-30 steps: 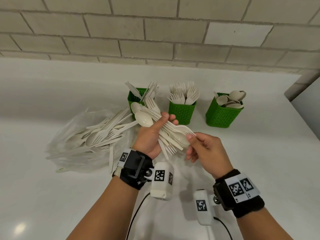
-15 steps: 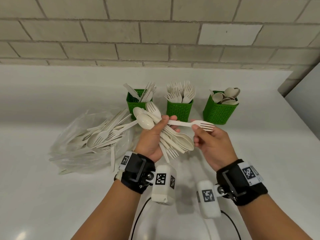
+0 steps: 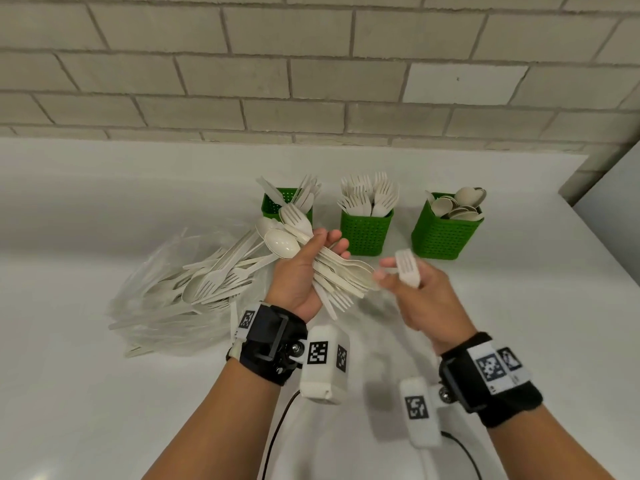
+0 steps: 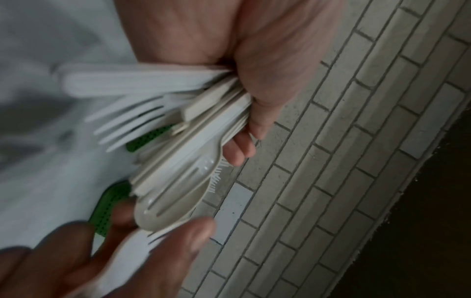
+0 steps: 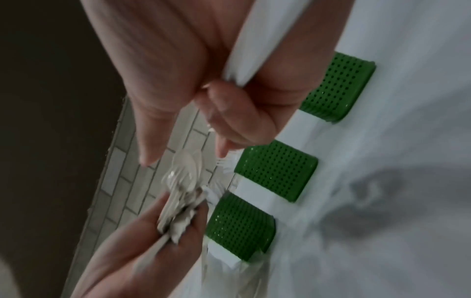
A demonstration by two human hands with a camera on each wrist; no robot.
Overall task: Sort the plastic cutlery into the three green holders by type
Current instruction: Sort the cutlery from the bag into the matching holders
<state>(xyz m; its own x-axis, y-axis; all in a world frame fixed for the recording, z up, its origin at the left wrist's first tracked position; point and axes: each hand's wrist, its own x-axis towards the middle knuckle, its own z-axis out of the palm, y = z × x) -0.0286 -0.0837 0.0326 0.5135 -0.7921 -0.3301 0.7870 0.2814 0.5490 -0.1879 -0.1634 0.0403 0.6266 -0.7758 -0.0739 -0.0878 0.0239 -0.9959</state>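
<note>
My left hand [image 3: 304, 271] grips a mixed bundle of white plastic forks and spoons [image 3: 341, 273] above the counter; in the left wrist view the bundle [image 4: 203, 121] fans out of the fist. Just to its right, my right hand [image 3: 426, 299] holds a single fork [image 3: 408, 268], blurred, with its tines up and its handle [image 5: 252, 46] running along the palm. Three green holders stand behind: the left one [image 3: 273, 204] with long pieces sticking out, the middle one [image 3: 365, 233] with forks, the right one [image 3: 446, 233] with spoons.
A clear plastic bag [image 3: 152, 306] lies on the white counter [image 3: 519, 306] at the left with a pile of loose cutlery [image 3: 214, 278] on it. A brick wall [image 3: 311, 81] runs behind the holders. Cables trail from both wrist cameras near the front.
My right hand has drawn one fork out of the bundle, first holding it level with tines to the right, then turning it tines up. The left hand has kept its grip.
</note>
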